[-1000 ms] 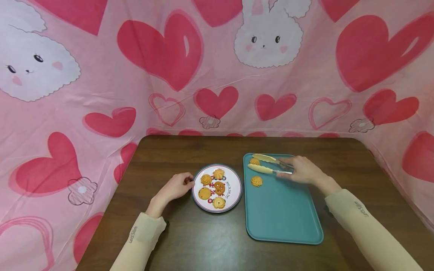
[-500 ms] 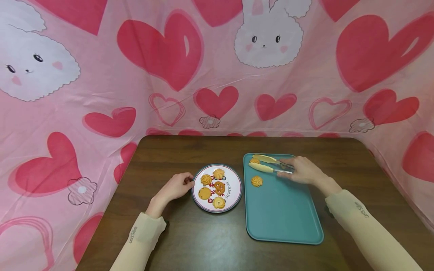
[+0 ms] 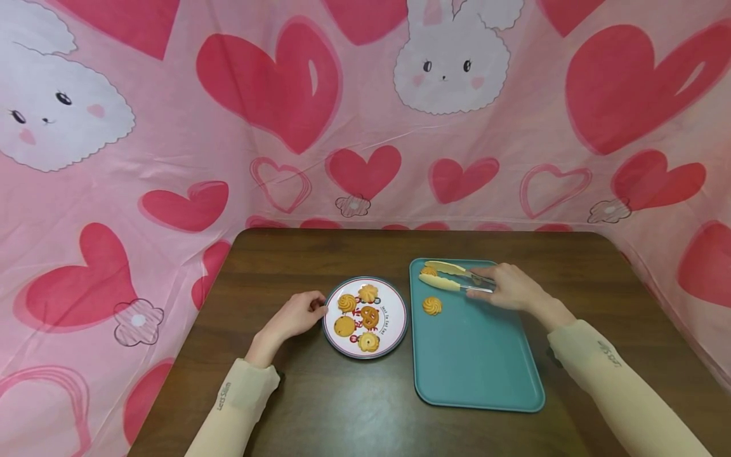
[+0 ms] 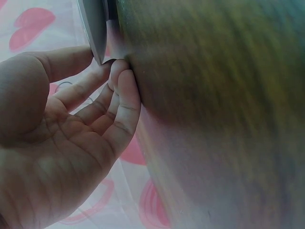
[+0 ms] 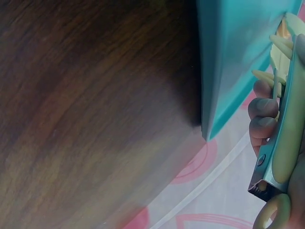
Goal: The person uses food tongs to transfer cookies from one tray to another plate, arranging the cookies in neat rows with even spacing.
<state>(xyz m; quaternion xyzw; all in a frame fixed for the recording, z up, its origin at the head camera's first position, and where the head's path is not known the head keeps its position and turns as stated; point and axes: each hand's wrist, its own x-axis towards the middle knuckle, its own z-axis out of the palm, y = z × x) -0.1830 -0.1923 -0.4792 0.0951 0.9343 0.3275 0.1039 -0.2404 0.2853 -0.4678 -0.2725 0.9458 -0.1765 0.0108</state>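
Observation:
My right hand [image 3: 511, 289] grips metal tongs [image 3: 441, 283] with cream tips. The spread tips lie on either side of a swirl cookie [image 3: 429, 271] at the far left corner of the teal tray [image 3: 476, 362]. A second swirl cookie [image 3: 432, 306] lies just nearer on the tray. My left hand [image 3: 297, 314] pinches the left rim of a white plate [image 3: 393, 298]; the left wrist view has the thumb over the plate edge [image 4: 94, 28] and fingers curled below. On the plate sit several cookies, among them a pretzel-shaped one [image 3: 370, 317] and a plain round one [image 3: 344, 326].
Plate and tray stand side by side on a dark wooden table [image 3: 320, 400], with a narrow gap between them. A pink cloth [image 3: 365, 127] with hearts and rabbits hangs behind the table and at its sides.
The near arm of the tongs has drawn slightly closer to the swirl cookie at the corner. The left hand, plate and tray have stayed in place.

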